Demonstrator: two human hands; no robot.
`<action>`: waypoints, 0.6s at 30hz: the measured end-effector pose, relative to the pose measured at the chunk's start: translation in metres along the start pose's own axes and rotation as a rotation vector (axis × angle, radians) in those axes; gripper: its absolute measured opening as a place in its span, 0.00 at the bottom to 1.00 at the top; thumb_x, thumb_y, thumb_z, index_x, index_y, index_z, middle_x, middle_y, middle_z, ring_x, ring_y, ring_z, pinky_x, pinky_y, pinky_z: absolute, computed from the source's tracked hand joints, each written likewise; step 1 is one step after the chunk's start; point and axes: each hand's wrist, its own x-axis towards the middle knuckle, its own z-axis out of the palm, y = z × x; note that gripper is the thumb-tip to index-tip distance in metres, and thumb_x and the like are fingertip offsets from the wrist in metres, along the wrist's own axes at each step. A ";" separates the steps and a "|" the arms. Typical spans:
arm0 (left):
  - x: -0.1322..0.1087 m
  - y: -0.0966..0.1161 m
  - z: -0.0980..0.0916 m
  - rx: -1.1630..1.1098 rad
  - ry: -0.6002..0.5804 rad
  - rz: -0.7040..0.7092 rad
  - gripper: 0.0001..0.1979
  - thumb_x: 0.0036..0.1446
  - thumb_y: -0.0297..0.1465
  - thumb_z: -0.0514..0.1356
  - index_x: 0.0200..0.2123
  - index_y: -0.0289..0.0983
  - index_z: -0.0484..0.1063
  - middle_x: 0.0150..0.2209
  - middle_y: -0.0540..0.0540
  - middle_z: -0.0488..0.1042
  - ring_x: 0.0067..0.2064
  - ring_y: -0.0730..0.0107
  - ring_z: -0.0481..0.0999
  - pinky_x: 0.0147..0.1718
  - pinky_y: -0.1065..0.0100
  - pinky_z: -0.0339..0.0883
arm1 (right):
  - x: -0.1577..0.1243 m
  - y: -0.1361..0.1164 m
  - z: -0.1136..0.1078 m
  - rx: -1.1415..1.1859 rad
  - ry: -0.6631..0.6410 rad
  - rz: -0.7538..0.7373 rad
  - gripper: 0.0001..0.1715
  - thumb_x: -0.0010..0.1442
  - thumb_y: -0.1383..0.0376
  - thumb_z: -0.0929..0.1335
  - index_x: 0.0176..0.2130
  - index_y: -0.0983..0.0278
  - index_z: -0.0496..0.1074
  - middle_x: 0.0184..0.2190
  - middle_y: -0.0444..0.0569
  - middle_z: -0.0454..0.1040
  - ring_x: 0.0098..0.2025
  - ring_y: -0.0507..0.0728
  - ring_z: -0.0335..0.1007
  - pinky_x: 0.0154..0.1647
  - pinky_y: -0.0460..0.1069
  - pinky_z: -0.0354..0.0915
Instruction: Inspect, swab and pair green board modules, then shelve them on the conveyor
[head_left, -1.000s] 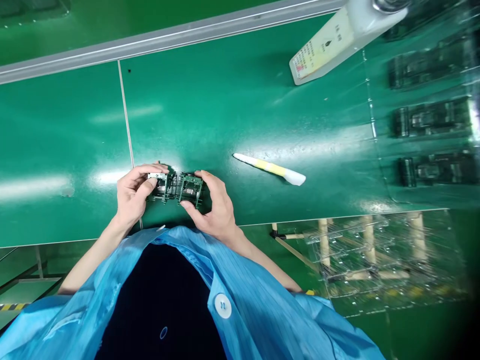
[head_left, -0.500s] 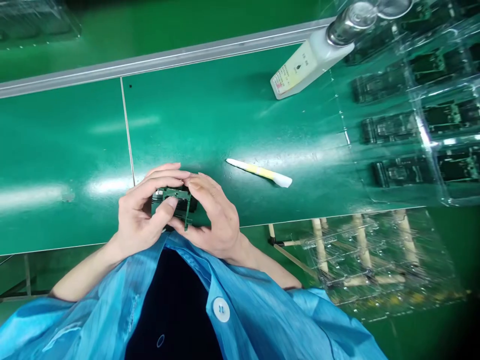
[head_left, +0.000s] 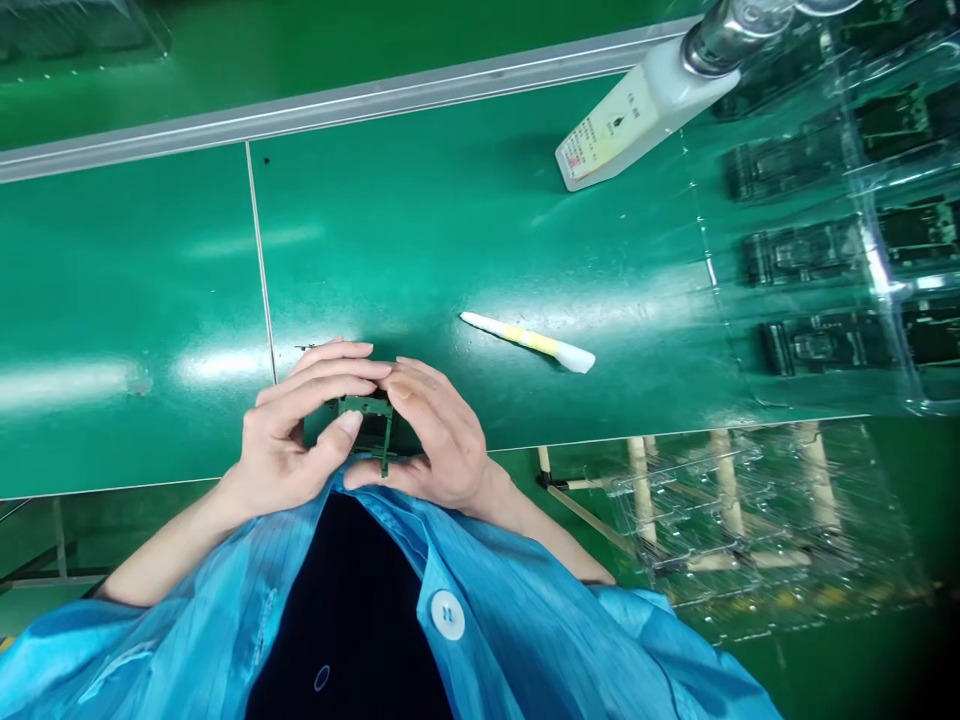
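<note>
Close to my body, at the table's near edge, both hands are closed around a small green circuit board (head_left: 367,405) with a narrow arm on its right side. My left hand (head_left: 289,445) grips it from the left, thumb on its near face and fingers over the far side. My right hand (head_left: 446,440) curls around the right side, with the thumb below the narrow arm. Fingers hide much of the board. To the right, a slim white tool with a yellow band (head_left: 529,340) lies on the green table (head_left: 405,240).
A white bottle with a metal top (head_left: 637,115) stands at the back right. Clear plastic trays (head_left: 885,285) with dark parts and green boards cover the right side. Below the table edge, more clear trays (head_left: 750,500) rest over a pipe rack. A metal rail (head_left: 420,90) runs behind.
The board has shifted slightly right and toward my body, and my fingers cover more of it. The view has moved a little, so the table items appear farther right.
</note>
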 end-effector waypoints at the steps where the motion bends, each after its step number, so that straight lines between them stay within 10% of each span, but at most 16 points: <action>1: -0.003 -0.002 -0.005 0.026 -0.033 0.026 0.18 0.64 0.30 0.61 0.56 0.43 0.74 0.52 0.42 0.80 0.60 0.53 0.75 0.62 0.44 0.67 | -0.002 0.004 -0.004 -0.005 -0.025 -0.014 0.43 0.61 0.52 0.75 0.63 0.73 0.60 0.46 0.64 0.80 0.53 0.65 0.78 0.54 0.62 0.78; 8: -0.029 -0.044 -0.053 0.243 -0.188 -0.196 0.50 0.52 0.47 0.71 0.72 0.46 0.50 0.70 0.34 0.60 0.66 0.43 0.67 0.58 0.47 0.71 | -0.025 0.025 -0.016 -0.181 -0.179 0.338 0.38 0.63 0.48 0.72 0.61 0.67 0.63 0.50 0.65 0.78 0.53 0.68 0.78 0.52 0.62 0.78; 18: -0.034 -0.061 -0.041 0.233 -0.124 -0.311 0.32 0.52 0.44 0.72 0.58 0.41 0.71 0.55 0.38 0.77 0.55 0.54 0.76 0.51 0.56 0.73 | -0.008 0.000 0.016 -0.160 -0.266 0.340 0.36 0.69 0.49 0.65 0.65 0.69 0.58 0.54 0.64 0.75 0.57 0.67 0.74 0.54 0.60 0.78</action>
